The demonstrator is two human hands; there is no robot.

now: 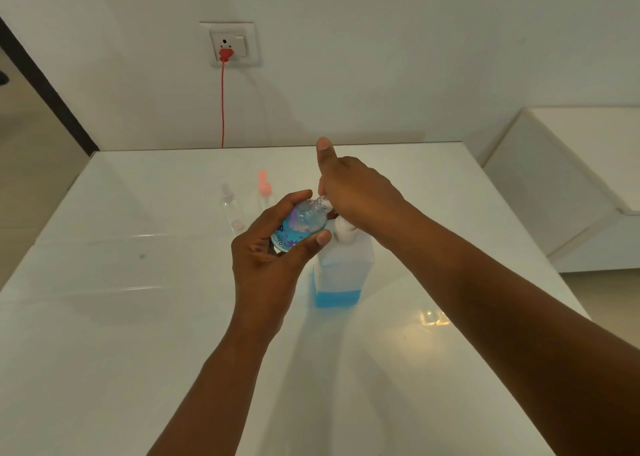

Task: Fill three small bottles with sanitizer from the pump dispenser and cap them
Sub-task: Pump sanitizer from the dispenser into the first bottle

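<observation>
Head view: bottle (299, 225) between both hands (273, 247).

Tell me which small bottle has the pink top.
The small bottle with the pink top stands furthest back; the clear-topped bottle stands left of it, the flowered bottle is held.

2 bare forearms reach in from the near edge, hands meeting mid-frame.

The left hand (273, 247) is curled, its fingers (294, 201) arched over the far side and thumb pressed on the near side of what it grips, wrist bent slightly right. The right hand (356, 192) lies palm down just right of it, thumb raised toward the far side, its fingers hidden beneath the palm; whether they hold anything cannot be told.
</observation>
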